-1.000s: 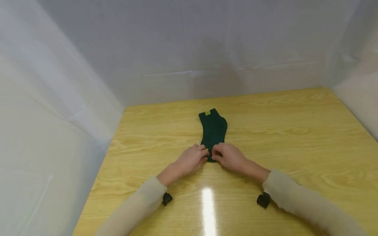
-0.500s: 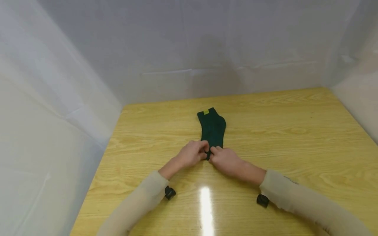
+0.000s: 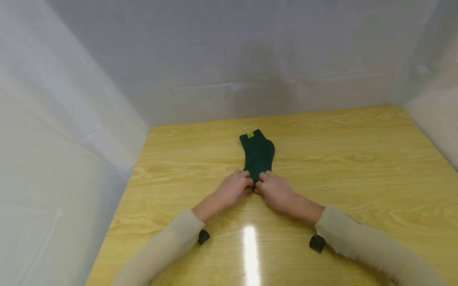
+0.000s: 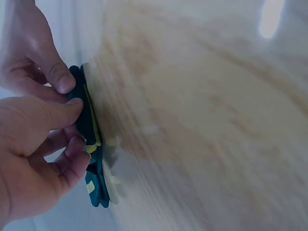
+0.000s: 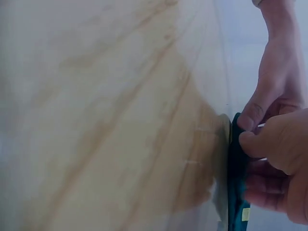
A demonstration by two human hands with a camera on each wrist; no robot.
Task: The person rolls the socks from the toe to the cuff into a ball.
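Both hands [image 3: 234, 188] [image 3: 275, 190] meet, fingers [image 4: 57, 77] curled, pinching.

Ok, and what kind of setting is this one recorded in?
Probably a staged recording booth, not a home: a glossy wooden table is closed in on three sides by plain white sheeting. The only item on it is a dark green sock, pinched at its near end by both hands.
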